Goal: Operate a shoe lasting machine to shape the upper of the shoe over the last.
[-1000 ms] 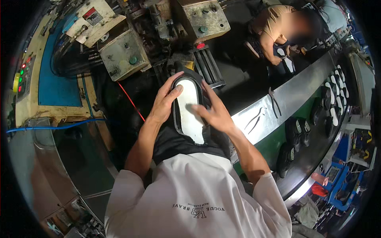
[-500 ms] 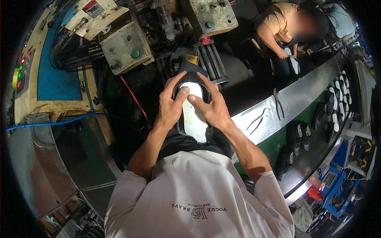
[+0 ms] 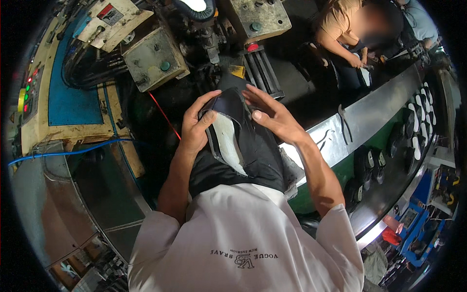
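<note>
A black shoe upper [image 3: 228,106] with a white insole-shaped piece [image 3: 226,138] in it rests on my dark-clothed lap, tilted to the left. My left hand [image 3: 196,125] grips its left edge, with the thumb on top near the white piece and the fingers along the outer side. Beside its right edge, my right hand [image 3: 278,119] has its fingers stretched out and thumb apart; any light touch on the upper is hard to make out.
Ahead stands a machine with two control boxes [image 3: 155,59]; a white-soled shoe [image 3: 197,7] sits at its top. Pliers [image 3: 346,125] lie on the metal ledge [image 3: 369,114] to the right, beside several black shoes [image 3: 365,168]. Another person [image 3: 340,29] works at far right.
The upper has tipped left and its white piece has turned. My right hand has come off it and opened, moving right. A white-soled shoe has appeared at the machine's top.
</note>
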